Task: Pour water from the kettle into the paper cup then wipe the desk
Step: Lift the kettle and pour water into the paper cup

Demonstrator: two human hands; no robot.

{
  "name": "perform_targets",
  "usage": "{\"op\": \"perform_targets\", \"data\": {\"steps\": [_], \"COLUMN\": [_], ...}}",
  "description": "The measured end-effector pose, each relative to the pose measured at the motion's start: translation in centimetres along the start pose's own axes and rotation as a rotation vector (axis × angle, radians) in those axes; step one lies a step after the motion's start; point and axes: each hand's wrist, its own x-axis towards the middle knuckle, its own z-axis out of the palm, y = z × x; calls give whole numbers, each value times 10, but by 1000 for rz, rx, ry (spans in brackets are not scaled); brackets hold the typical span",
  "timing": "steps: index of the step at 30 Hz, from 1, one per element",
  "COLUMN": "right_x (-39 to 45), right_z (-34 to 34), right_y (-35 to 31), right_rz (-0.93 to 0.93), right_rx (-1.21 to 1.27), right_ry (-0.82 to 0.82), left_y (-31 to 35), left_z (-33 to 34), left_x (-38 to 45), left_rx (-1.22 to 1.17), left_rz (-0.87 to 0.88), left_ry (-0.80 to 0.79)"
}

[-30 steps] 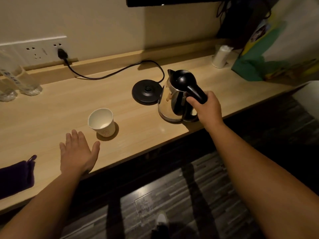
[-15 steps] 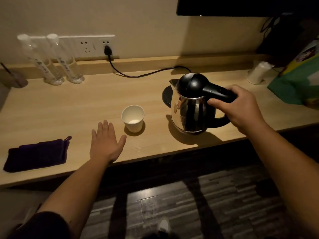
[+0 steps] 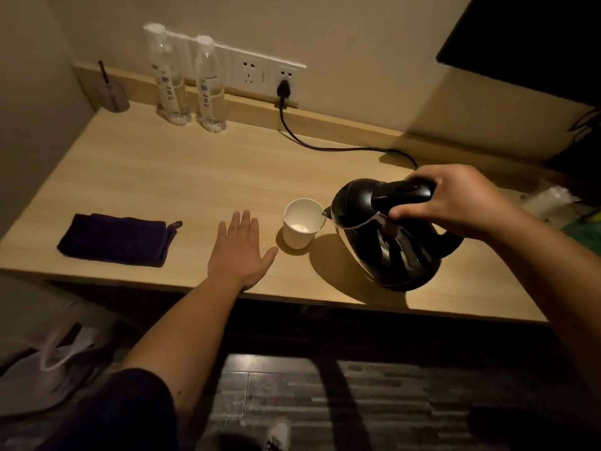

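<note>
A white paper cup (image 3: 301, 222) stands upright on the wooden desk (image 3: 182, 177), near its front edge. My right hand (image 3: 455, 200) grips the black handle of the steel kettle (image 3: 383, 236), which hangs above the desk with its spout touching the cup's right rim. No water stream is visible. My left hand (image 3: 242, 252) lies flat and open on the desk, just left of the cup and apart from it. A dark purple folded cloth (image 3: 117, 239) lies further left.
Two clear water bottles (image 3: 188, 83) stand at the back wall beside a socket strip (image 3: 263, 73) with the kettle's black cord (image 3: 325, 146) plugged in. A small holder (image 3: 112, 92) sits in the back left corner. A green bag (image 3: 585, 229) is at the right edge.
My right hand has carried the kettle left from beside its base until the spout reaches the cup's rim. The left hand stays flat next to the cup. The view has shifted left.
</note>
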Motion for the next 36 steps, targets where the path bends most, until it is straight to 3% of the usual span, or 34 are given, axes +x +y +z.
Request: {"op": "perform_targets", "data": {"steps": [14, 36], "right_x": [30, 50], "right_z": [-13, -16], "right_y": [-42, -68], "right_rz": [-43, -99], "right_rx": [-279, -447], "right_ry": [-63, -201], "left_y": [1, -1], "left_z": [-4, 4], "left_x": [-4, -1], "left_rx": [-48, -58], "left_rz": [8, 10], "left_ry": [9, 32]}}
